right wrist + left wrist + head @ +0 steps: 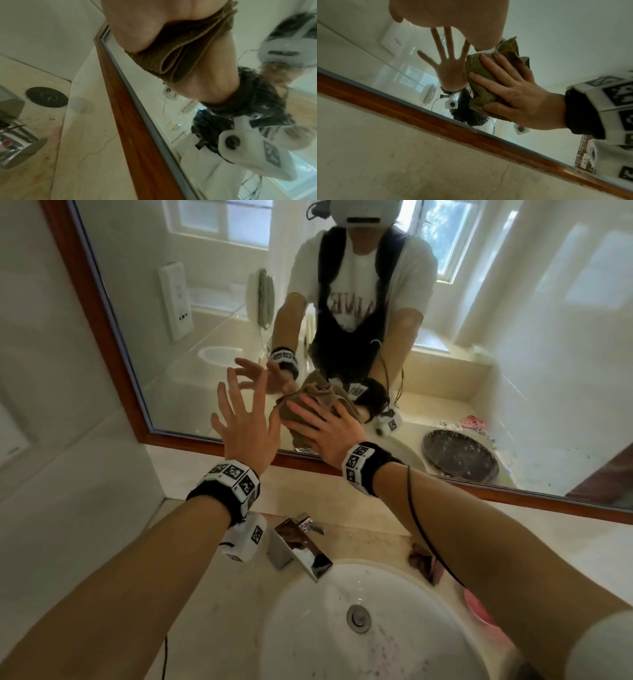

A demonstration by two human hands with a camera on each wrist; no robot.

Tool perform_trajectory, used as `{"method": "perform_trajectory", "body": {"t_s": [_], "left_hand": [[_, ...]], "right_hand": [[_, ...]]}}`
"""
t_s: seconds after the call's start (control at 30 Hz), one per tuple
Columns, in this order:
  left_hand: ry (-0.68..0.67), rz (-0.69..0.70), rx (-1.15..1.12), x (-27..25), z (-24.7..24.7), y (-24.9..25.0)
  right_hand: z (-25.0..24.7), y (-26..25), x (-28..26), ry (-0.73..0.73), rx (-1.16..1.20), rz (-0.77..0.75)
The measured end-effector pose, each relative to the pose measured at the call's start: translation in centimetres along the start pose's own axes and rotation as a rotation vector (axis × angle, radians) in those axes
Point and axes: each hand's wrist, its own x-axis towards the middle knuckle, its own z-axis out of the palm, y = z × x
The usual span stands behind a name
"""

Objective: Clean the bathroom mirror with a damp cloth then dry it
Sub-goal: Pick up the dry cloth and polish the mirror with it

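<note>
The wood-framed mirror [137, 302] hangs above the sink counter. My right hand [325, 433] lies flat on an olive-brown cloth [294, 409] and presses it onto the glass near the lower edge. In the left wrist view its fingers [498, 70] spread straight over the bunched cloth [477, 81]. In the right wrist view the folded cloth [180, 54] sits under the palm. My left hand [243, 419] is open with fingers spread just left of the cloth, close to the glass [556, 40]. Whether it touches the glass I cannot tell.
The wooden frame [102, 337] borders the mirror's left and bottom edges. Below are a chrome faucet [301, 546] and a white basin [308, 638] set in a beige counter [212, 594]. A pink item [479, 607] lies right of the basin. A dark round disc [46, 97] sits on the counter.
</note>
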Motion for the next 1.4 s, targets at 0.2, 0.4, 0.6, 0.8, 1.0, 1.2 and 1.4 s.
{"method": "perform_trajectory", "body": {"t_s": [0.2, 0.4, 0.6, 0.8, 1.0, 1.2, 1.4], "left_hand": [[-0.023, 0.032, -0.041, -0.2, 1.1, 2.4], [-0.020, 0.074, -0.033, -1.2, 2.3, 5.9], [-0.028, 0.116, 0.018, -2.6, 3.6, 10.2], [-0.033, 0.161, 0.016, -3.9, 5.2, 15.9], [-0.046, 0.165, 0.055, -5.1, 6.9, 20.8], [-0.132, 0.159, 0.080, -7.3, 8.1, 23.8], [-0.193, 0.130, 0.098, -8.9, 7.6, 23.7]], "right_hand": [[-0.3, 2.7, -2.0, 0.084, -0.005, 0.096], [0.1, 6.1, -6.3, 0.166, -0.026, 0.211], [1.1, 10.0, -11.5, 0.189, 0.010, 0.284], [2.8, 14.1, -17.3, 0.197, -0.031, 0.343], [4.9, 17.8, -23.1, 0.200, 0.006, 0.416], [6.2, 20.4, -27.9, 0.180, 0.058, 0.444], [5.7, 18.6, -26.5, 0.196, 0.121, 0.512]]}}
